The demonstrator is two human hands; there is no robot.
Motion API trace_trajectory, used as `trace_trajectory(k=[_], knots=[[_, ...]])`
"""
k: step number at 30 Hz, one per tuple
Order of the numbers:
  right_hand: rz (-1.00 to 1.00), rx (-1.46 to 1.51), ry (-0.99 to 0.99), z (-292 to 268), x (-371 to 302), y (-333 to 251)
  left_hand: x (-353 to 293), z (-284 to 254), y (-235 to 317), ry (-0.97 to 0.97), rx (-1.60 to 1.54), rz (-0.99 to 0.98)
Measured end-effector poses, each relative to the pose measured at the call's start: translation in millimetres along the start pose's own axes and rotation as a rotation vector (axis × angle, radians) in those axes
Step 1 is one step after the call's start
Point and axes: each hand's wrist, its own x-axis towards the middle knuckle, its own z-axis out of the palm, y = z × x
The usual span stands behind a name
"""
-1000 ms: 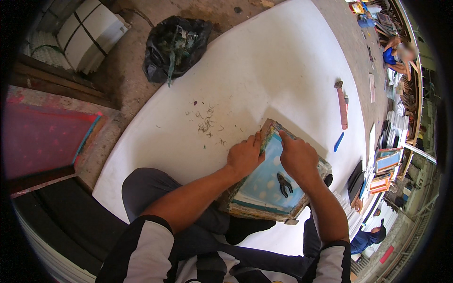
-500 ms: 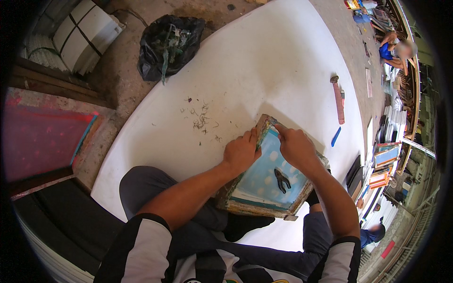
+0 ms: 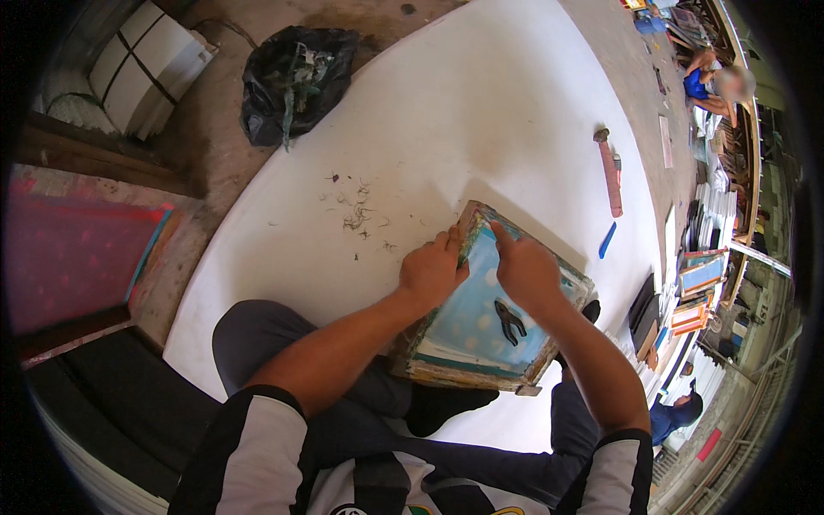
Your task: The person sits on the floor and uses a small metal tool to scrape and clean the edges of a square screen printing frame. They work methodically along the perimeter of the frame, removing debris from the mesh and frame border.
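A worn wooden screen frame (image 3: 459, 376) with pale blue, white-spotted mesh lies tilted across my lap. My left hand (image 3: 431, 273) is wrapped over its left rail near the far corner. Over the mesh is my right hand (image 3: 528, 273), its fingers curled and the index finger reaching to the far rail's inner edge. Anything pinched in that hand is hidden. Dark-handled pliers (image 3: 511, 323) rest on the mesh just below my right hand. Small bent wire-like scraps (image 3: 359, 210) are scattered on the white surface (image 3: 481, 103) beyond my left hand.
A hammer (image 3: 611, 176) and a blue slim tool (image 3: 608, 240) lie to the right. Far left are a black plastic bag (image 3: 296, 86) of scraps, a red screen (image 3: 77, 249) and strapped white stacks (image 3: 142, 69). Two people (image 3: 712, 86) sit at the far right among stacked frames.
My right hand has shifted slightly left and nearer along the frame's far corner. The left hand still grips the frame. The whole view has shifted a little.
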Motion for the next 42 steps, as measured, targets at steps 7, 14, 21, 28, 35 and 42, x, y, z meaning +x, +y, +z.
trace_trajectory(k=[7, 14, 21, 28, 35, 42], knots=[[-0.05, 0.38, 0.121, 29, -1, 23, 0, -5, 1, -0.017, 0.033, -0.001], [-0.041, 0.104, 0.114, 13, -3, 11, 0, -3, 1, 0.008, 0.079, 0.022], [0.004, -0.048, 0.075, 12, -7, -6, -1, -1, -2, 0.026, 0.021, 0.023], [-0.007, 0.601, 0.108, 13, 2, 16, -1, -3, 0, 0.025, 0.061, 0.021], [0.132, 0.822, -0.004, 30, 0, 17, 1, -1, -1, -0.001, -0.023, -0.004], [0.091, 0.127, -0.015, 9, -6, -2, 0, -3, -3, -0.004, -0.018, -0.002]])
